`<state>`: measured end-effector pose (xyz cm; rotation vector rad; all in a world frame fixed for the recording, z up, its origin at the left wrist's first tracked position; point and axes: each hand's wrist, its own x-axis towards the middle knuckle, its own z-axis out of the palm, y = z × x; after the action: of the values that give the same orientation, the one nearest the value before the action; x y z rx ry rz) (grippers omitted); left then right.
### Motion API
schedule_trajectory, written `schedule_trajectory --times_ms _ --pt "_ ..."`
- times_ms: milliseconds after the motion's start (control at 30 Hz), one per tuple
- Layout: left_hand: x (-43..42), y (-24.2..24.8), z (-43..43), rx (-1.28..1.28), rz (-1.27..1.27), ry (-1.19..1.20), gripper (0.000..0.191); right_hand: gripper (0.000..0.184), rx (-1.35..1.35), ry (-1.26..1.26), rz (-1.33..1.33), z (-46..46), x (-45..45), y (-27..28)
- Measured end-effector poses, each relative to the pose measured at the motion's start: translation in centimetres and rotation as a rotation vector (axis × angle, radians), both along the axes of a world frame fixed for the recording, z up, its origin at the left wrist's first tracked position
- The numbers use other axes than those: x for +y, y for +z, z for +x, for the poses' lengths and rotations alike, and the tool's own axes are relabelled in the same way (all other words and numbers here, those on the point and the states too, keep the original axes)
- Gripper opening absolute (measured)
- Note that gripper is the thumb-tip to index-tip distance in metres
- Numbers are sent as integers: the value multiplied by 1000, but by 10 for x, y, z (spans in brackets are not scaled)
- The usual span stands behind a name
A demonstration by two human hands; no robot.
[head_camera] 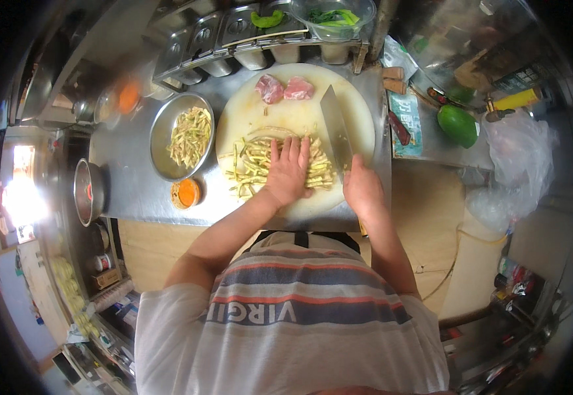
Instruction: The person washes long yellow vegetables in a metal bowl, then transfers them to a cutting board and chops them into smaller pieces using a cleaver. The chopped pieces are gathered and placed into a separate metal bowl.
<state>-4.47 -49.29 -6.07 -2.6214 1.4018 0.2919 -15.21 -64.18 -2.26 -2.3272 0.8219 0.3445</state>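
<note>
Long pieces of a yellow-green vegetable point(247, 165), perhaps beans, lie in a heap on the round white cutting board point(232, 116). My left hand point(289, 170) presses flat on the heap, its fingers nearly together and pointing away from me. Just right of the heap, my right hand point(364, 187) grips a cleaver point(336, 126), whose handle is hidden in the fist. The wide blade points away from me over the board. Two pieces of raw meat point(284, 90) rest near the board's far edge. To the left, a steel bowl point(157, 148) holds cut pieces of the same vegetable.
A small tub of orange paste point(186, 193) and another steel bowl point(88, 192) stand on the left. Lidded steel containers point(238, 27) line the back, beside a clear bowl of greens point(336, 32). On the right are a red-handled tool point(399, 128) and a green round vegetable or fruit point(456, 126).
</note>
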Motion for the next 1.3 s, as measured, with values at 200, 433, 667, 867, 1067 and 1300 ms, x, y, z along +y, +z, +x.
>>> schedule_trajectory --times_ms 200,433,667,867,1067,1300 --pt "-5 5 41 180 -81 -18 103 26 -39 -16 -30 -1 -3 -7" --pt "-10 8 50 238 -52 49 98 19 -142 -16 -90 -12 4 2" --pt "-6 -3 46 181 -154 94 99 11 -346 69 -235 -33 29 55" --pt "-5 -5 47 179 -175 105 99 9 -257 162 -227 -33 55 64" --pt "-3 2 46 199 -124 112 102 7 -116 195 -187 -28 61 48" --pt "11 11 48 168 -106 103 103 14 1 152 -93 -15 59 53"
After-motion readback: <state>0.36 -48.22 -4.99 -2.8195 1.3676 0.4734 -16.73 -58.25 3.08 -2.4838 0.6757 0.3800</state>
